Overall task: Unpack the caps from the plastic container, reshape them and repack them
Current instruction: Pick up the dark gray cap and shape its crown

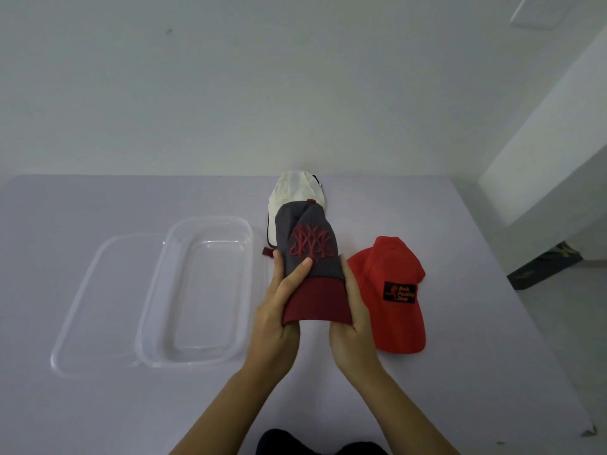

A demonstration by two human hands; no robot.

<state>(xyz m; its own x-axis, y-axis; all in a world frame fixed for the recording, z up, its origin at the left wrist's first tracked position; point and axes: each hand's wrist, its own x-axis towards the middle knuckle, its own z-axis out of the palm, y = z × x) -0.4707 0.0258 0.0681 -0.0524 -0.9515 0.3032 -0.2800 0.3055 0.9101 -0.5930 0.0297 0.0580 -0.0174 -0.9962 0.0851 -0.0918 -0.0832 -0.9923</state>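
Observation:
A grey cap [308, 244] with a dark red brim and red embroidery is held above the table, brim toward me. My left hand [279, 310] grips its left side with the thumb across the front. My right hand [353, 320] grips the right side of the brim. Behind it lies a white cap [295, 190], partly hidden by the grey cap. A bright red cap [394, 297] with a black patch lies flat to the right. The clear plastic container [197, 290] stands with nothing inside it to the left of my hands.
The container's clear lid [98, 300] lies flat on the table to its left, partly under it. The white table [98, 405] meets a wall at the back. Its right edge drops to the floor [558, 323]. Dark clothing [312, 444] shows at the bottom.

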